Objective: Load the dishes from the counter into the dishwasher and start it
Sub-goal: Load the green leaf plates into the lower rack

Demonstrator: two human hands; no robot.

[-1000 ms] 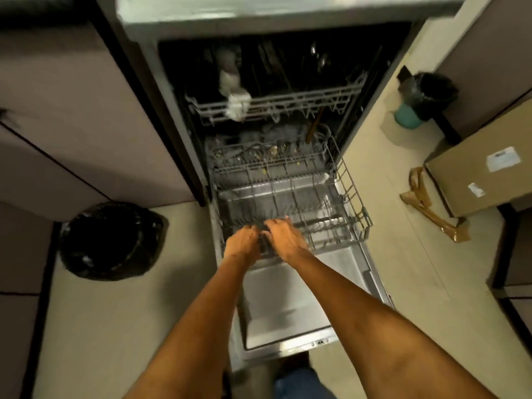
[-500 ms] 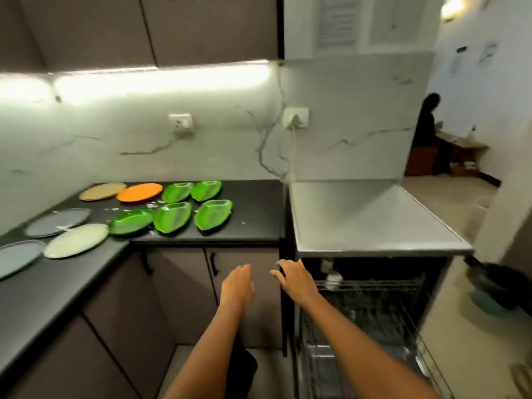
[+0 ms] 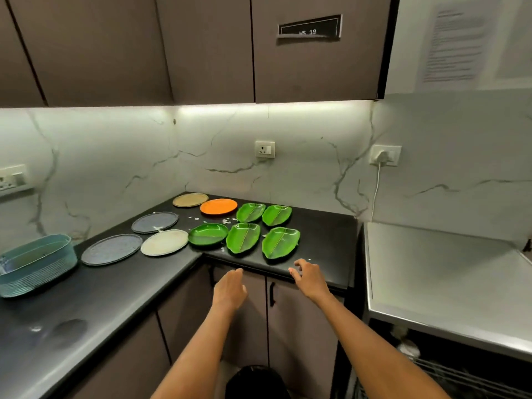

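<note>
Several dishes lie flat on the black counter (image 3: 325,240): green leaf-shaped plates (image 3: 280,242), a round green plate (image 3: 208,234), an orange plate (image 3: 218,206), a tan plate (image 3: 190,199), a cream plate (image 3: 164,242) and two grey plates (image 3: 111,249). My left hand (image 3: 230,289) hovers empty in front of the counter edge, fingers relaxed. My right hand (image 3: 309,276) hangs over the counter's front edge just below the nearest leaf plate, fingers loosely spread and holding nothing. The open dishwasher (image 3: 460,375) shows at the lower right, part of a wire rack visible.
A teal wire basket (image 3: 34,263) stands on the counter's left run. A steel top (image 3: 443,283) covers the dishwasher. White crumbs lie scattered between the plates. A black bin (image 3: 256,381) sits on the floor below my arms. A plug (image 3: 384,156) hangs in the wall socket.
My view swung up from the pulled-out lower rack to the counter. Both hands left the rack and rose toward the green plates at the counter edge.
</note>
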